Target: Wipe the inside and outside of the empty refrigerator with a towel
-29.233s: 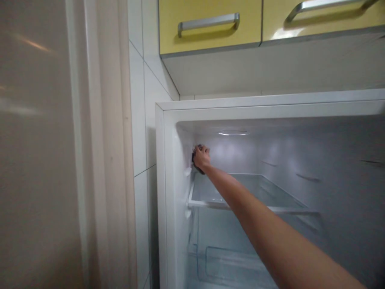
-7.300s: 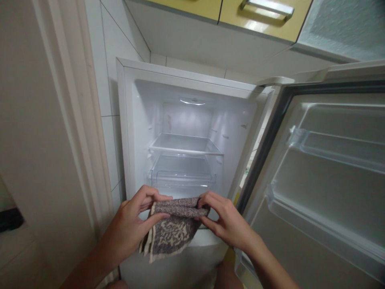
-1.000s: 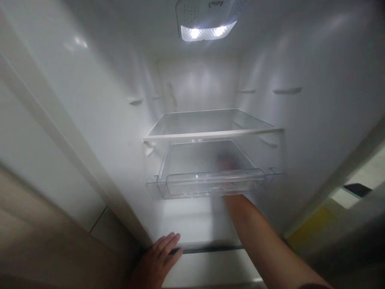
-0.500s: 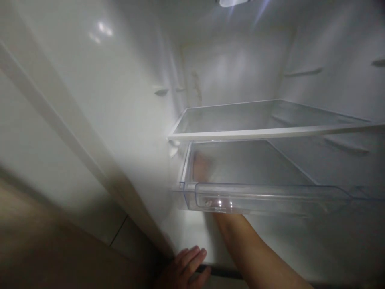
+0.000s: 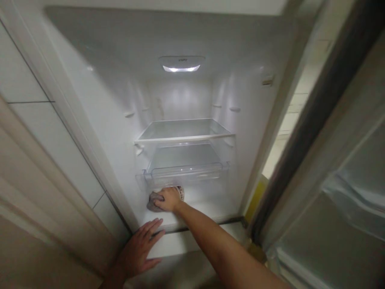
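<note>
An open white fridge (image 5: 99, 120) stands before me, lit from its ceiling. My right hand (image 5: 170, 198) reaches in and presses a grey patterned cloth (image 5: 153, 200) on the fridge floor, just below the clear plastic drawer (image 5: 183, 172). Its fingers are closed over the cloth. My left hand (image 5: 138, 249) lies flat with fingers spread on the fridge's lower front edge. A glass shelf (image 5: 183, 134) sits above the drawer.
The fridge door (image 5: 345, 168) hangs open at the right with its door bins (image 5: 355, 192) showing. White wall tiles (image 5: 36, 120) and a pale panel (image 5: 27, 224) are at the left. Something yellow (image 5: 255, 196) shows low in the gap by the door hinge.
My right hand has come out from beneath the drawer to the front left of the fridge floor, cloth now visible. The view has pulled back. The left hand stays on the front edge.
</note>
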Demonstrator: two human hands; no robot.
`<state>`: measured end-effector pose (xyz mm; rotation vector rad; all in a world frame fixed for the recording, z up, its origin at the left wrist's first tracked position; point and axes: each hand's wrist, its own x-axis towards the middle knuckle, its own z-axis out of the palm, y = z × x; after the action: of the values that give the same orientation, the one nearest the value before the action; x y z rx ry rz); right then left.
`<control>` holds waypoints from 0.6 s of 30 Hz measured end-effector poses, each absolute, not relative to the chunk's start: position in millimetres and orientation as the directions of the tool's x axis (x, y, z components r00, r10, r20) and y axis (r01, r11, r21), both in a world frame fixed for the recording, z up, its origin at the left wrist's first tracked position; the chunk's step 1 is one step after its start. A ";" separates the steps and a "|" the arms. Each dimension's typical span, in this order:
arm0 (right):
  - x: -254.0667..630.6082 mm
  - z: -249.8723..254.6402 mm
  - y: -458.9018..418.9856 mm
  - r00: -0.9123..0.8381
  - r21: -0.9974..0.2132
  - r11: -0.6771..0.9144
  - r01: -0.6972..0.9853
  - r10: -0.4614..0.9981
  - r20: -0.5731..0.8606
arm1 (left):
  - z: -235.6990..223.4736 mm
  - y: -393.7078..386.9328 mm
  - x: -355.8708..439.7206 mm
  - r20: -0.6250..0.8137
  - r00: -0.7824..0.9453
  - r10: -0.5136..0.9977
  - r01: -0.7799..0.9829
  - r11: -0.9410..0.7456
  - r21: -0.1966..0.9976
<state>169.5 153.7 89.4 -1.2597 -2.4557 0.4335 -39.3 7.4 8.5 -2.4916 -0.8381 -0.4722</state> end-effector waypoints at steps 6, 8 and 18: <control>222.3 86.7 108.4 -0.553 -0.335 0.562 0.756 0.823 0.134 | 7.1 6.7 -38.5 0.493 0.761 0.421 0.622 -0.689 -0.372; 242.2 86.2 101.7 -0.527 -0.343 0.534 0.773 0.841 0.123 | 10.0 6.1 -38.0 0.484 0.774 0.407 0.608 -0.691 -0.391; 322.1 79.5 126.9 -0.127 -0.392 0.161 0.906 0.986 0.112 | 12.7 6.1 -37.8 0.476 0.779 0.408 0.601 -0.702 -0.382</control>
<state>322.1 126.9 79.5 -1.8067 -2.1029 0.3251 -37.8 6.1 12.7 -2.4413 -0.7526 -0.4877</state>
